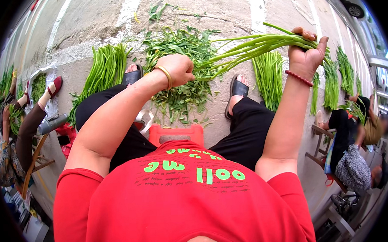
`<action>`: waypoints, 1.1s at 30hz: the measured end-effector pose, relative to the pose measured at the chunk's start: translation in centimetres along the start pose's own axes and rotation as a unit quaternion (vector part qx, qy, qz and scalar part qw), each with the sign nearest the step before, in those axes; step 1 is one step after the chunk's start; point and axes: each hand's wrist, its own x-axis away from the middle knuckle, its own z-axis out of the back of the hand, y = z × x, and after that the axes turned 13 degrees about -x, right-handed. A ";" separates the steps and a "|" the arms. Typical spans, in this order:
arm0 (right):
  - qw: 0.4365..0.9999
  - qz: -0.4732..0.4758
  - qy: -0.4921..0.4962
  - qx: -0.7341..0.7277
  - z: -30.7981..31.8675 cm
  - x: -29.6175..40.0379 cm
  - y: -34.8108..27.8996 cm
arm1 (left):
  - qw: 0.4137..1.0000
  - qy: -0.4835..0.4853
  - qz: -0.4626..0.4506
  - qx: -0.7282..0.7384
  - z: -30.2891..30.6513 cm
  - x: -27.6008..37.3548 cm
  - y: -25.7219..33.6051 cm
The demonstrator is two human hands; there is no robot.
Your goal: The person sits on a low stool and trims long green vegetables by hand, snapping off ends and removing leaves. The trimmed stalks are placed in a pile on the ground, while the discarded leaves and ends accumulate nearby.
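My right hand (308, 51), with a red bead bracelet at the wrist, grips a bunch of long green leafy-vegetable stems (262, 44), possibly water spinach. The stems stretch leftward over a heap of loose green leaves (180, 46) on the pavement. My left hand (175, 69) wears a gold-coloured bangle and is curled above that heap, thumb close to the lower stem ends. Whether its fingers pinch anything is hidden. One bundle of stems (107, 66) lies beside my left foot. Another stem bundle (269, 79) lies by my right foot.
A red plastic stool (181, 133) shows below me. To the left are a grey bottle (53, 124), a seated person's leg (32, 136) and a white bag of greens (40, 86). On the right, more bundles (331, 84) lie near people on wooden stools (319, 134).
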 end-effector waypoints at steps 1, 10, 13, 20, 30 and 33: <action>1.000 -0.008 -0.007 -0.003 -0.1 0.1 0.2 | 0.999 0.024 -0.034 0.002 -0.8 -0.1 0.1; 1.000 -0.005 -0.002 -0.013 -0.4 0.3 0.2 | 0.995 -0.022 -0.090 -0.049 -2.2 -1.0 0.7; 1.000 -0.014 -0.017 -0.016 -0.7 0.7 -0.1 | 0.994 -0.024 -0.069 -0.083 -0.1 -1.3 0.9; 0.995 0.035 -0.093 0.017 -3.7 2.4 -4.5 | 0.993 0.057 -0.081 -0.059 1.4 -0.9 0.7; 0.968 -0.020 -0.186 0.166 -6.6 4.7 -22.4 | 0.983 0.111 -0.135 -0.053 1.3 -1.4 2.1; 0.942 -0.155 -0.221 0.200 -4.2 5.1 -18.4 | 0.983 0.102 -0.095 0.123 2.8 -1.7 2.8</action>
